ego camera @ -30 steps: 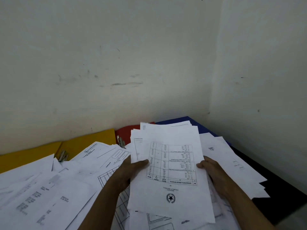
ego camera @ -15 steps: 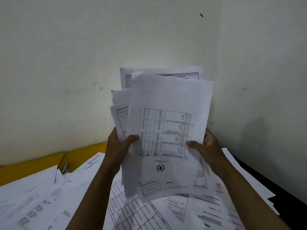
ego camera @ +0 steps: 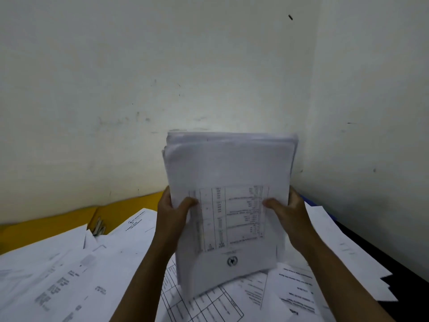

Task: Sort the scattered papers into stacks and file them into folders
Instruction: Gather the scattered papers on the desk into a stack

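Stack (ego camera: 228, 182) lowered, squared — print blurred, emblem (ego camera: 232, 261) only.

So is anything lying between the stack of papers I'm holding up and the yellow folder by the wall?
Yes. Both hands, left and right, hold the white paper stack upright. Loose white printed sheets cover most of the yellow cardboard folder, leaving only its far edge and metal clip showing.

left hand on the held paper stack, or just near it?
Touching. In the head view the left hand grips the paper stack at its left edge, the thumb lying across the front sheet.
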